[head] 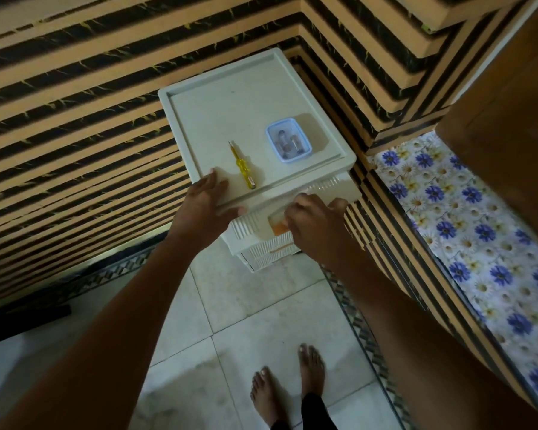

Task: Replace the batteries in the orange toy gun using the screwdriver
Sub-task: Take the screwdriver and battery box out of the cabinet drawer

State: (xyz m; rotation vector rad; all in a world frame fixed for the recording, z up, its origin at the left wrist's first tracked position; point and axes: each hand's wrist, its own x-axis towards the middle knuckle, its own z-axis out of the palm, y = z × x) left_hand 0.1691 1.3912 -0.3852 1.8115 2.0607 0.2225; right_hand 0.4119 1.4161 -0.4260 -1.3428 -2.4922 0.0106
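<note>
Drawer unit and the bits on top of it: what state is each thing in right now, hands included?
Top drawer: pulled partly out, something orange showing inside.
Lower drawers: closed.
Screwdriver: lying flat on the unit's top, untouched.
Small blue-rimmed box: lid on, batteries inside.
Left hand: resting on the top's front edge.
Right hand: gripping the top drawer's front.

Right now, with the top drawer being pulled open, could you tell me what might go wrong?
1. The screwdriver lies loose near the front edge of the cabinet top; a jerk could roll it off.
2. The cabinet is narrow; the left hand only rests on its top, so a hard pull by the right hand on the drawer might tip it, sliding the battery box.
</note>
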